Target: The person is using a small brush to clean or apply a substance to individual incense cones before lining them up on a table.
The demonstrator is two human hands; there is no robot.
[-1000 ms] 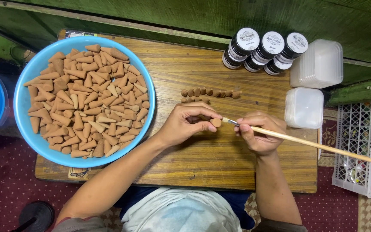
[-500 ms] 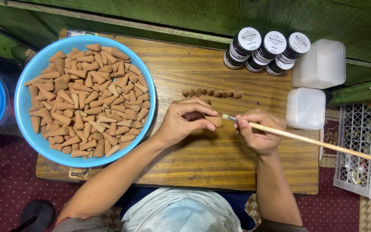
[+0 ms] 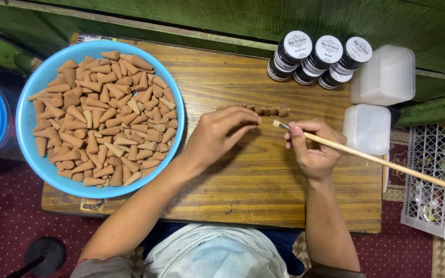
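Brush: my right hand [image 3: 312, 152] pinches a long, thin wooden brush [image 3: 366, 157].
Cone: left hand [image 3: 220, 135] fingertips pressed together, contents hidden.
Nearby: row of small brown cones [image 3: 256, 109]; blue bowl [image 3: 27, 118].

Even, soft light; sharp focus, faint shadows, no glare.

Board [image 3: 243, 175] grained wood, matt; bowl [image 3: 27, 123] glossy blue plastic; cones [image 3: 99, 118] matt, probably rough; brush [image 3: 366, 157] wooden.

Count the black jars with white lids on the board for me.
3 black jars: left jar, middle jar and right jar, touching in a row at the wooden board's far right edge, beside the stacked white containers. None looks hidden.
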